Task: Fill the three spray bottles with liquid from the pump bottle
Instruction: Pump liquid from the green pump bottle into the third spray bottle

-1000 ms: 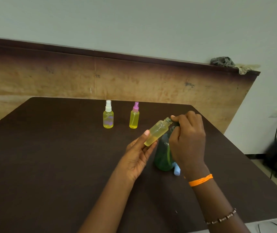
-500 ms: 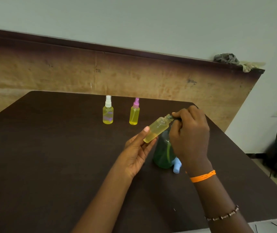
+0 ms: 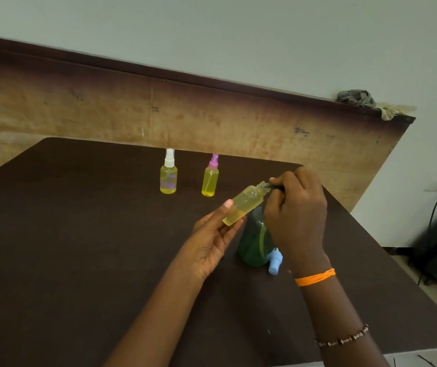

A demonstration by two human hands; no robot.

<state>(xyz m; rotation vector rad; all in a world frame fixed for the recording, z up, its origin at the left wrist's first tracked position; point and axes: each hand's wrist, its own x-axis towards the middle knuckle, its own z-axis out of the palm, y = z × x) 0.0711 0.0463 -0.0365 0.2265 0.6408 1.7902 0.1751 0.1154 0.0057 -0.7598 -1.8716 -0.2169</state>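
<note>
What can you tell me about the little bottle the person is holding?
The open spray bottle is small, see-through plastic with a yellowish tint. Its cap is off, showing a threaded neck. It is tilted, neck pointing up and to the right, with yellow liquid pooled at its lower end, well short of full. The left hand holds it by its lower part above the dark table. The right hand presses a dark pump nozzle against its mouth. Just behind and below it stands the green pump bottle.
</note>
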